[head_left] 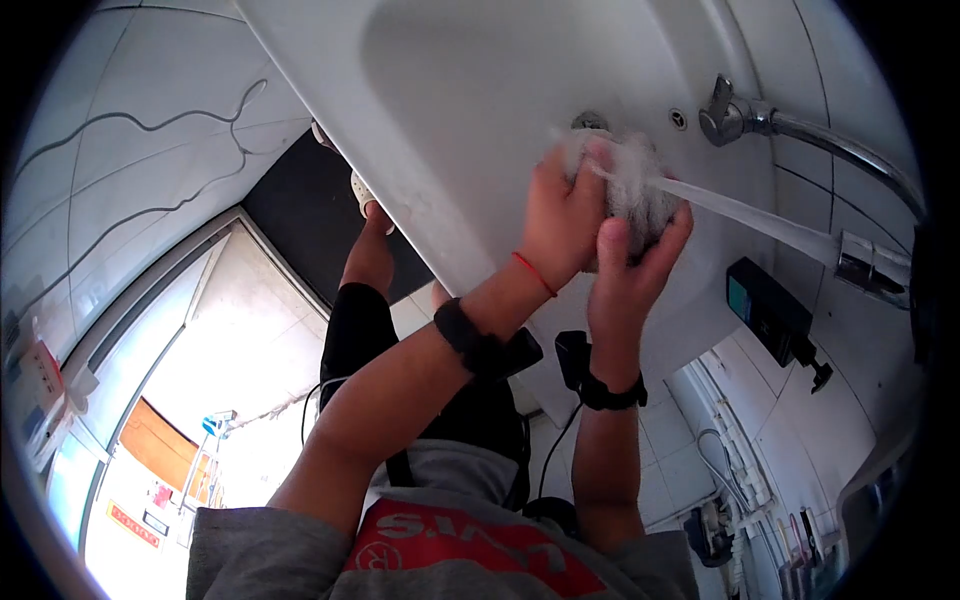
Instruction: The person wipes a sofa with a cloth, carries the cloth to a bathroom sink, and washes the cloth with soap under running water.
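Observation:
Over the white bathtub (480,130), both of my hands are at a dark, rounded object (645,225), mostly hidden by white splashing water. My right hand (640,262) cups it from below and the right, thumb up and fingers curled round its side. My left hand (565,210), with a red string at the wrist, is closed against its left side, fingertips blurred in the spray. A stream of water (745,208) from the chrome spout (872,268) hits the object. What kind of thing it is, I cannot tell.
A drain (590,121) lies just beyond my hands. A chrome lever (722,112) with a curved pipe is on the right, above a black box (768,310) on the tiled wall. Another person's leg (370,250) stands by the tub's left edge (330,150). A grey cord (150,128) crosses the left tiles.

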Available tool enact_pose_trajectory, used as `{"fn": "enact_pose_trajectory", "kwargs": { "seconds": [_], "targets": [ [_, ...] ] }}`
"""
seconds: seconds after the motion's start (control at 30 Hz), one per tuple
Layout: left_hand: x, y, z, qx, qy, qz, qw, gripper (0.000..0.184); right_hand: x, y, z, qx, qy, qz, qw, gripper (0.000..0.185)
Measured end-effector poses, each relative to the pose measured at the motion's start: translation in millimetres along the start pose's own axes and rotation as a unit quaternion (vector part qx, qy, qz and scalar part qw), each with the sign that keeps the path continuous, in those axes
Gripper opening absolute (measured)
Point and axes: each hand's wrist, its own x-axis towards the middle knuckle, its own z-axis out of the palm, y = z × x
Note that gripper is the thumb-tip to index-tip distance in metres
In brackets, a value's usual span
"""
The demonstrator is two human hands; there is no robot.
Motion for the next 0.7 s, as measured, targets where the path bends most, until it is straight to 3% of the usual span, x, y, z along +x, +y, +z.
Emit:
{"fn": "enact_pose_trajectory", "kwargs": {
  "seconds": [0.03,0.13,0.33,0.4,0.53,0.63,0.7],
  "targets": [
    [-0.2,-1.6,-0.6,-0.030,0.002,-0.012,0.999,0.037,2.1,-1.6,0.6,0.012,0.021,-0.029,0.999,0.049],
    [-6.7,6.4,-1.1,-0.090,-0.007,-0.053,0.994,0.039,5.5,-4.3,-3.8,0.236,0.014,0.222,0.946,0.048],
    [-20.1,18.5,1.4,-0.088,-0.034,-0.111,0.989,0.037,1.0,-4.2,4.0,-0.047,-0.022,0.084,0.995,0.032],
    [-16.9,16.3,1.5,-0.076,-0.029,-0.130,0.988,0.034,3.1,-2.9,6.1,-0.024,-0.015,0.067,0.997,0.028],
    [-12.2,2.3,-2.0,-0.034,-0.020,-0.080,0.996,0.030,6.5,3.7,5.0,-0.044,-0.012,0.023,0.999,0.023],
    [-14.9,2.3,-7.1,-0.014,-0.017,-0.091,0.996,0.029,5.1,-1.6,-7.9,-0.044,-0.080,0.116,0.989,0.024],
    [-13.4,0.9,-10.1,-0.020,-0.022,-0.098,0.995,0.027,0.3,1.1,-14.8,-0.039,-0.100,0.105,0.989,0.027]
  ]
}}
